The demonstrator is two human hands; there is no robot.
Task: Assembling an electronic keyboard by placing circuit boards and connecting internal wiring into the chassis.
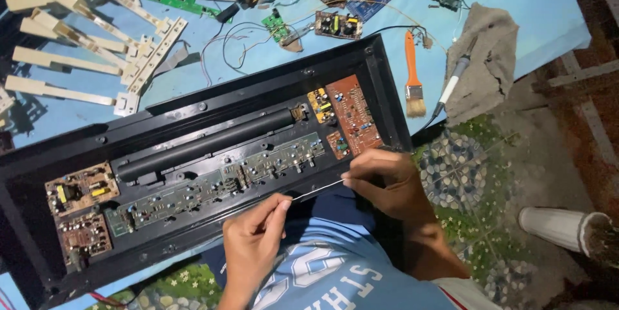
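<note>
Thin silver wire [317,189] stretches taut between my hands at the near edge of the open black keyboard case [193,155]; left hand [253,245] and right hand [380,178] fingers pinch its ends, knuckles curled.

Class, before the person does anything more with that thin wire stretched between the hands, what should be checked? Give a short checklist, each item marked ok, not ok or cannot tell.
1. Wire pinched at both ends by left hand and right hand: ok.
2. Wire straight between the hands, no slack: ok.
3. Black case lies open, its boards exposed: ok.
4. Long green board near the wire unobstructed: ok.
5. Soldering iron resting on grey cloth, away from hands: ok.
6. Power off: cannot tell.
</note>
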